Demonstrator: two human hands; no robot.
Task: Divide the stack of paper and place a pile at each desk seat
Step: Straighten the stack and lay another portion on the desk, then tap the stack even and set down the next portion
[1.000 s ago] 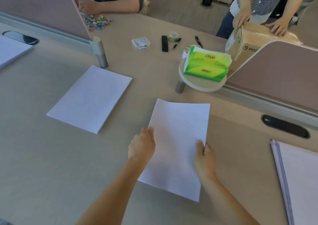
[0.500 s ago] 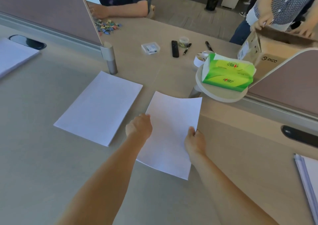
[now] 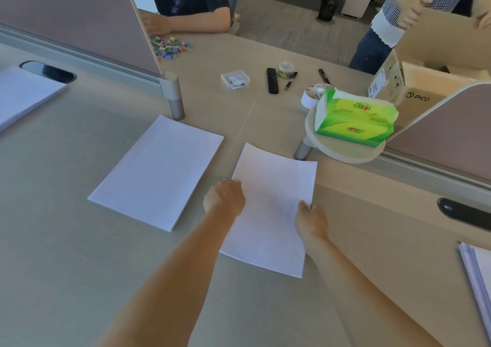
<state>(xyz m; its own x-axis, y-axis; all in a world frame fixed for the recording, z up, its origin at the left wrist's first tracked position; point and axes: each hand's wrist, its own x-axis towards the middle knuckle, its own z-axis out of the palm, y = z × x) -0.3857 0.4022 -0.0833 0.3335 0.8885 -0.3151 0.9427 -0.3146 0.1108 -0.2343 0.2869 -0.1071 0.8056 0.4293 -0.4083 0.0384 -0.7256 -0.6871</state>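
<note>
Hands hold one thin pile: left hand closed on its 9 o'clock edge, right hand pinching 3 o'clock. Sheets could slide apart if one grip slips.

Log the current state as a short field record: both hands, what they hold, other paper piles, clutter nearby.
left hand: gripping left edge of the held sheets
right hand: gripping right edge of the held sheets
held sheets: thin bunch, far edge curling up
middle pile: flat on desk, left of the hands
far-left pile: partly out of frame
right pile: at frame edge
clutter: tissue pack on round shelf, remote, pens, clips
</note>
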